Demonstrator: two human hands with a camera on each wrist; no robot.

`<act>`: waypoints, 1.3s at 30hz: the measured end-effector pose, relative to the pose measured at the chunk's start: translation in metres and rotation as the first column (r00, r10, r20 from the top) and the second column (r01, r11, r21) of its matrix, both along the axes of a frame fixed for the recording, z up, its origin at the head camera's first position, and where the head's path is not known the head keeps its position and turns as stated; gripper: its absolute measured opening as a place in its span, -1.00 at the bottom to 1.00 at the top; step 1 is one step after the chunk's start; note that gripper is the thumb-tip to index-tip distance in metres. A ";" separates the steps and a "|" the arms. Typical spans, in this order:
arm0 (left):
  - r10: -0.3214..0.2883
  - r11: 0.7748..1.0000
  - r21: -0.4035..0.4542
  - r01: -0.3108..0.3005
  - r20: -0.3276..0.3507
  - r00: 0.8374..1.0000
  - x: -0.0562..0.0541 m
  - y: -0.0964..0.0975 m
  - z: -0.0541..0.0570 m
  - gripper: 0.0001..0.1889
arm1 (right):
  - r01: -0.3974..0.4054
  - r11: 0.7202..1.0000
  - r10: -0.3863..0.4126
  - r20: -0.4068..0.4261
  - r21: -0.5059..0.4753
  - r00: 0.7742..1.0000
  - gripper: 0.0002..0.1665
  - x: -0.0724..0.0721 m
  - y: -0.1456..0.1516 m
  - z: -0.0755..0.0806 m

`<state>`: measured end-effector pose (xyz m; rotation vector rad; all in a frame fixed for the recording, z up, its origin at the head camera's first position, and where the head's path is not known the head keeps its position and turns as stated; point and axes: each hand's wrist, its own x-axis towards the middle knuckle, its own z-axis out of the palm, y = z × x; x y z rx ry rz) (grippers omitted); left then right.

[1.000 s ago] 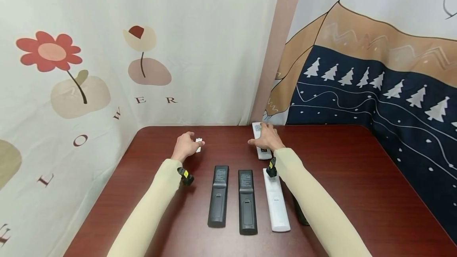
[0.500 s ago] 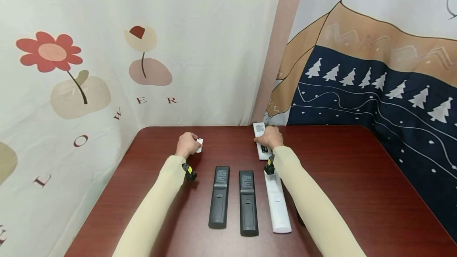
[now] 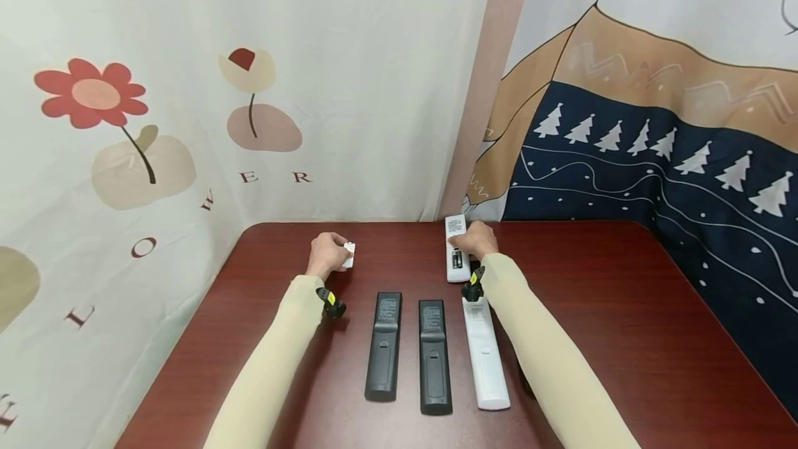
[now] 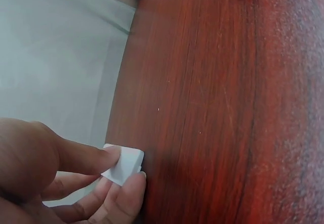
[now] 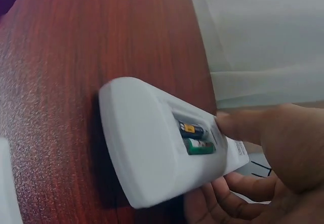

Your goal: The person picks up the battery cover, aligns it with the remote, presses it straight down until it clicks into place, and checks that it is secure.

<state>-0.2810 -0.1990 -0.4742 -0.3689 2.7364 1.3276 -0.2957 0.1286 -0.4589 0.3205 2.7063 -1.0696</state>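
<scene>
Between the thumb and fingers of my left hand (image 3: 327,255) is a small white battery cover (image 4: 130,164), pinched at its edges close over the table. My right hand (image 3: 479,240) grips a white remote control (image 5: 139,143) by its side, near the table's far edge. The remote lies back side up, its near end tilted up over a shadow in the right wrist view. Its battery compartment is uncovered, showing a dark battery (image 5: 191,129) and a green battery (image 5: 200,147) side by side. My thumb presses on the back of the remote, while the other fingers are partly hidden beneath it.
Two black remotes (image 3: 383,352) (image 3: 434,366) and another white remote (image 3: 486,359) lie face down in a row on the red-brown table (image 3: 280,352). My right forearm mostly hides a dark object (image 3: 526,383). Printed curtains (image 3: 374,89) hang behind the far edge.
My left fingers have closed on the battery cover and moved slightly right. My right hand has gone from spread over the white remote to gripping it, and the remote has turned a little straighter.
</scene>
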 end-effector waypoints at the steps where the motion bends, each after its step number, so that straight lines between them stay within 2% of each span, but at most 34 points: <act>1: 0.003 1.000 0.011 -0.003 0.001 1.000 0.000 -0.001 -0.001 -0.68 | 0.004 1.000 -0.004 0.007 -0.016 1.000 -0.43 0.000 0.001 0.000; 5: 0.013 0.999 0.042 -0.013 0.000 1.000 -0.002 -0.003 -0.002 -0.70 | 0.057 0.992 -0.050 0.059 -0.117 0.997 -0.49 -0.001 0.005 0.000; 10: 0.022 0.998 0.057 -0.022 0.000 1.000 0.001 -0.001 -0.001 -0.71 | 0.116 0.964 -0.094 0.101 -0.239 0.990 -0.52 0.000 0.010 -0.001; 14: 0.024 0.999 0.042 -0.023 -0.012 1.000 0.003 0.002 0.000 -0.71 | 0.127 0.930 -0.088 0.128 -0.346 0.988 -0.61 0.001 0.014 -0.003; 18: 0.024 0.999 0.035 -0.023 -0.028 0.999 0.005 0.004 0.001 -0.71 | 0.118 0.894 -0.061 0.142 -0.433 0.988 -0.58 0.001 0.019 -0.006; 24: 0.006 0.999 0.043 -0.004 -0.058 0.998 0.011 0.006 0.002 -0.72 | 0.109 0.868 -0.056 0.122 -0.485 0.991 -0.48 0.006 0.026 -0.007; 29: -0.009 0.996 0.084 0.015 -0.068 0.998 0.018 0.008 0.003 -0.73 | 0.101 0.845 -0.062 0.091 -0.525 0.994 -0.43 0.012 0.028 -0.007; 33: -0.025 0.988 0.151 0.036 -0.076 0.997 0.023 0.013 0.006 -0.73 | 0.095 0.826 -0.064 0.076 -0.556 0.995 -0.41 0.016 0.032 -0.006; 39: -0.051 0.963 0.261 0.073 -0.090 0.995 0.028 0.022 0.012 -0.72 | 0.070 0.816 -0.053 0.046 -0.573 0.997 -0.38 0.023 0.036 -0.003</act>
